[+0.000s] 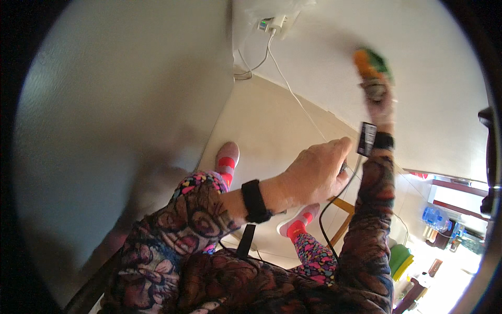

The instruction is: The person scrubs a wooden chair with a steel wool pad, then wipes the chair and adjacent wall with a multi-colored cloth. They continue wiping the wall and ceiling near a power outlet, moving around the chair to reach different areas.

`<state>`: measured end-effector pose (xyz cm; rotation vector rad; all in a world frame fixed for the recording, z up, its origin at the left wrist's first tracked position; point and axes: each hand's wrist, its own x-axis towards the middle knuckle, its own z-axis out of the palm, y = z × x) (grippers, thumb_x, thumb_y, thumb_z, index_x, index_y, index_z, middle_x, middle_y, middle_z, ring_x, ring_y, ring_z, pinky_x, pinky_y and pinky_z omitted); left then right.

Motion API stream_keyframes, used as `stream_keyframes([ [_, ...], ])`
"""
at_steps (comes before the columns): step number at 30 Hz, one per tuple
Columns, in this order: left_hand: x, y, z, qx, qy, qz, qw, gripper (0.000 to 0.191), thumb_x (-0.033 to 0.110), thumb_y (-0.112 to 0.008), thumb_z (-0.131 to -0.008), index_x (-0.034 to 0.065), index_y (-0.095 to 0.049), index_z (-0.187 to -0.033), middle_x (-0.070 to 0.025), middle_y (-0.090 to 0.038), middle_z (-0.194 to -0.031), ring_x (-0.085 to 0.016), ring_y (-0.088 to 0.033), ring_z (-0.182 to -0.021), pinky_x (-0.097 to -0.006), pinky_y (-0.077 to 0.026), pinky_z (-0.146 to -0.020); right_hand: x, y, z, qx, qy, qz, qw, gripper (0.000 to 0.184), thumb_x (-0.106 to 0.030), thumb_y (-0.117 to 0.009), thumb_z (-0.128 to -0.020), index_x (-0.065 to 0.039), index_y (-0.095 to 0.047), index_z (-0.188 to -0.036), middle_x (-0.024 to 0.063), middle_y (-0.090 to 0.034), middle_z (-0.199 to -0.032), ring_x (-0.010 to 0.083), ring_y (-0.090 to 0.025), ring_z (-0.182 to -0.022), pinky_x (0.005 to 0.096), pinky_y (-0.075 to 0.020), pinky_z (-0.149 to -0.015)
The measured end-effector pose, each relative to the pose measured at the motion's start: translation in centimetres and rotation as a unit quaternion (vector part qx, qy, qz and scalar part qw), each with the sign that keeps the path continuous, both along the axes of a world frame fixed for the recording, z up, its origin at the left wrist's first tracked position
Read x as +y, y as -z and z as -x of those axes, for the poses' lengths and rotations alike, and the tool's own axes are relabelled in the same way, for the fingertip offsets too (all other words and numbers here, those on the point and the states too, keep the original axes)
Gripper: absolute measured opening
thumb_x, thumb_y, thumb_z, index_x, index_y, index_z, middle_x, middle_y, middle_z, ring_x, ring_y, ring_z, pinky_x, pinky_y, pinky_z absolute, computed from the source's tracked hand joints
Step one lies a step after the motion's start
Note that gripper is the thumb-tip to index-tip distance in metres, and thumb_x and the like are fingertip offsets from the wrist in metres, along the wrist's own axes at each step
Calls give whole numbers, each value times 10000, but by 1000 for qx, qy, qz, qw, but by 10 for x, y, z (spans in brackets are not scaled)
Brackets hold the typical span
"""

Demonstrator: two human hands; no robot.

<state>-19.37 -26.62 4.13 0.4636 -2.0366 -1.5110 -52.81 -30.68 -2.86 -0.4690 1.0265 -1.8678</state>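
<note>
My right hand (379, 103) is raised close to the white wall (423, 94), blurred, and grips a green and orange cloth or sponge (370, 64). Something greyish lies against its fingers, too blurred to name. A black band and a small dark tag (366, 139) with print sit at that wrist. Lower down and nearer the middle, my left hand (317, 172) has its fingers curled in front of my body. A small dark thing (343, 167) shows by its fingers; whether the hand holds it is unclear. The left wrist wears a black strap (255, 201).
A wall socket (284, 25) holds plugs with white cables (290, 88), under clear plastic. A smooth grey panel (129, 98) rises on the left. My shoes (227, 153) stand on the tiled floor (259, 114). A wooden frame (341, 223), green basin (399, 261) and blue water bottle (435, 218) are right.
</note>
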Motion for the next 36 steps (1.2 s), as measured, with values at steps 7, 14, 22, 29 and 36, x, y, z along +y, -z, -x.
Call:
stream_keyframes([
  [7,8,2,11,-10,33,24,999,216,74,-640,-795,-7,-472,-905,-204,-599,-739,-410,-617,-748,-462,-474,-650,183,-135,-62,75,-58,149,984,642,-271,-640,-919,11,-343,-1413,226,-497,-1350,296,-607,-1143,387,-560,-939],
  [14,-12,16,9,-17,84,33,996,229,129,-663,-804,-2,-508,-907,-185,-623,-756,-370,-618,-718,-438,-475,-640,262,-91,-226,-24,139,-242,960,449,-329,-629,-896,-84,-536,-1260,104,-623,-1151,235,-641,-988,360,-545,-772],
  [22,-37,21,-5,-136,294,128,937,269,225,-694,-799,-7,-564,-838,-168,-603,-709,-305,-587,-658,-417,-454,-625,224,-36,-252,-60,-24,-210,975,308,-143,-629,-915,-32,-573,-1197,111,-677,-983,209,-678,-791,294,-553,-642],
  [29,-154,38,-8,-318,181,130,922,207,217,-684,-833,32,-594,-852,-17,-602,-752,-128,-560,-680,-299,-477,-613,228,71,-237,-66,-72,-436,895,382,-193,-701,-885,-9,-587,-1200,91,-660,-1050,216,-648,-928,356,-528,-821],
  [36,-216,181,-43,-367,-131,9,921,294,199,-622,-770,-78,-574,-858,-181,-623,-769,-269,-599,-715,-391,-477,-657,211,172,-184,-170,32,-341,924,437,-275,-676,-920,16,-556,-1222,132,-644,-1111,253,-648,-986,381,-538,-850],
])
